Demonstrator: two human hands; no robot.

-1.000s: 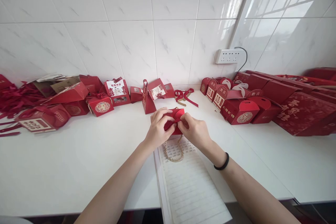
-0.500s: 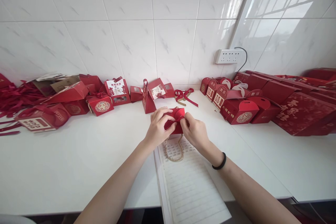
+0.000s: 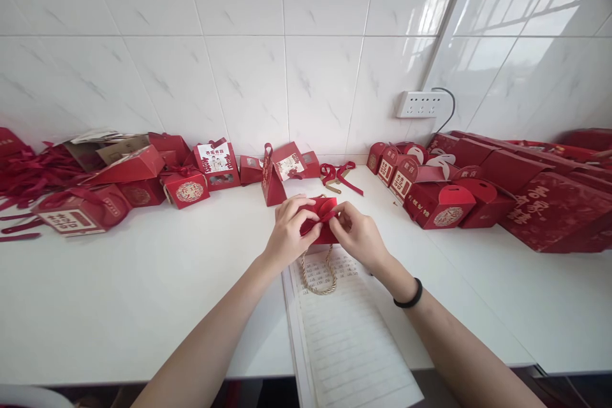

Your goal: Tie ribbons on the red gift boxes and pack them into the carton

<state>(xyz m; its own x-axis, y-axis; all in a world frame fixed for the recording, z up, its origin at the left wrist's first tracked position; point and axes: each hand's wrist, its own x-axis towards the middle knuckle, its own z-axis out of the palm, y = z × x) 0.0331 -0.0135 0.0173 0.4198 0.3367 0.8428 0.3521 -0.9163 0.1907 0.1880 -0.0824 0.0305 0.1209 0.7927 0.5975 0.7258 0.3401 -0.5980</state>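
Note:
A small red gift box (image 3: 327, 237) with a twisted gold cord handle (image 3: 321, 291) sits in front of me on an open notebook. My left hand (image 3: 292, 229) is closed over its left side, the fingers curled along the top and the thumb pressing in at the front. At the top of the box, my right hand (image 3: 356, 233) pinches a dark red ribbon (image 3: 327, 217) between thumb and fingers. Just above the ribbon stands a bright red flap (image 3: 327, 205). The fingers partly cover the box. The cord hangs down over the written page of the notebook (image 3: 354, 338).
Red boxes (image 3: 191, 191) line the counter's left back, beside a heap of ribbons (image 3: 38, 172). Loose ribbon (image 3: 342, 175) lies behind my hands. More boxes (image 3: 440, 207) and large red bags (image 3: 549, 210) stand at right. A power strip (image 3: 421, 104) is on the tiled wall.
My right hand has moved slightly to the right, drawing the ribbon with it, and more of the ribbon shows. The left hand stays in place on the box.

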